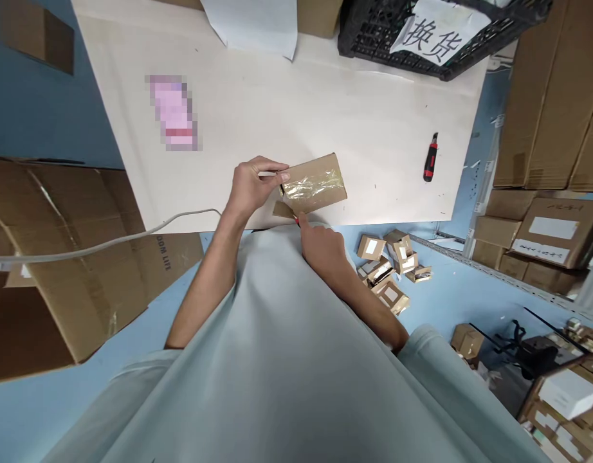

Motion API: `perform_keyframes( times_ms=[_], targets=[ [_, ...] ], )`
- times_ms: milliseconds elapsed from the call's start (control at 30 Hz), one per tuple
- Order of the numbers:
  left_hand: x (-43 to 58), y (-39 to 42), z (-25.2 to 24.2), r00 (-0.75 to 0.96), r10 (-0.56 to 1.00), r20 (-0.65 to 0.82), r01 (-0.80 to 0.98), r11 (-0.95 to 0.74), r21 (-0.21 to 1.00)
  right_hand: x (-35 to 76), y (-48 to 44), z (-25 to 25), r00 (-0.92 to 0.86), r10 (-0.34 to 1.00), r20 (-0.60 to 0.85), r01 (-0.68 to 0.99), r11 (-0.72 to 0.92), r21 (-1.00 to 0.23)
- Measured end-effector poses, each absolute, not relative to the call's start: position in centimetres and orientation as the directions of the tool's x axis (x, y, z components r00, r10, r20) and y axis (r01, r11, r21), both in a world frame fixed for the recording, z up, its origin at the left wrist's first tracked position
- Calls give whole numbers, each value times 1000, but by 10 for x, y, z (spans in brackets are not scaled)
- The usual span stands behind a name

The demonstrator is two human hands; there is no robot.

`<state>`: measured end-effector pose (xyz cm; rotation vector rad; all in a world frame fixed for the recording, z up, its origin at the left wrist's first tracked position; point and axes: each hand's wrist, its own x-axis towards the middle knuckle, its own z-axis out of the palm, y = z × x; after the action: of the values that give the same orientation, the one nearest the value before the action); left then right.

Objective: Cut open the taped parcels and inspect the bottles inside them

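A small brown cardboard box (316, 184) wrapped in shiny clear tape lies at the near edge of the white table (277, 109). My left hand (252, 183) pinches the box's left end, thumb and fingers closed on it. My right hand (323, 247) sits just below the box at the table edge, fingers closed round a small red-tipped tool (295, 219) whose tip meets a loose flap at the box's lower left corner. Most of the tool is hidden in the fist.
A red and black utility knife (430, 158) lies on the table to the right. A black crate (422, 32) with a paper sign stands at the far edge. Large open carton (60, 257) on the left; several small boxes (390, 270) on the blue floor; stacked cartons (542, 161) at right.
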<state>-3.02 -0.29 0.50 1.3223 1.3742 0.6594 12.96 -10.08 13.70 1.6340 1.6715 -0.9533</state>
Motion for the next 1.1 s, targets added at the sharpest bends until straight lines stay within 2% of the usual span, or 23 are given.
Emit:
perform_keyframes(
  times_ms=[133,267,400,600,800,933,1100],
  targets=[
    [-31,-8,10,154,938,-309,414,223,883,161,-100,151,-99,631,-770,978,-81,-193],
    [-8,-19,25,102,974,-204,494,129,860,209,-96,138,37,732,-681,948,-241,-207],
    [42,-29,40,164,975,-147,550,34,834,253,-97,111,124,781,-612,908,-339,-248],
    [87,-36,34,188,968,-165,615,15,788,272,-96,95,91,804,-588,894,-327,-308],
    [84,-41,10,183,982,-36,672,-99,734,262,-85,87,-25,838,-544,885,-235,-403],
    [83,-42,1,196,980,28,698,-159,698,254,-75,91,-38,820,-571,915,-201,-349],
    [82,-42,-4,205,978,26,686,-163,709,244,-68,108,10,771,-637,952,-202,-230]
  ],
)
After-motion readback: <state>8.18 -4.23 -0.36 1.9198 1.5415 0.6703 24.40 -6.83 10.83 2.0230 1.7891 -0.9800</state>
